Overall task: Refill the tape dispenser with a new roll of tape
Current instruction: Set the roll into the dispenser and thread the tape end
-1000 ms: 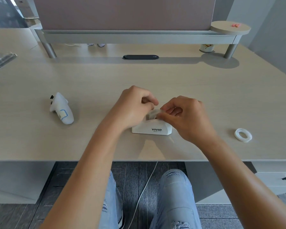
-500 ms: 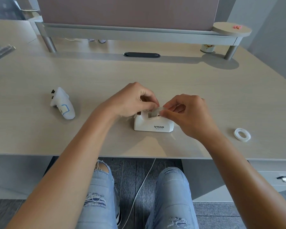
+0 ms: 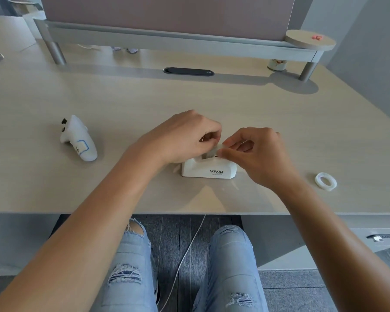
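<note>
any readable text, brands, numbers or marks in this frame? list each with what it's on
"VIVID": black capitals on the near side of the white tape dispenser.
Smaller line under "VIVID" on the dispenser: too small to read.
Blue outline mark on the white controller: a shape, not letters; a small mark beside it is illegible.
Print on the small cup under the shelf: a pattern, too blurred to read.
Nothing readable on the tape ring.

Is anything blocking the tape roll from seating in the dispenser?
Nothing visible does. Both hands, left hand and right hand, hold the tape roll directly over the dispenser; its cradle is mostly hidden.
</note>
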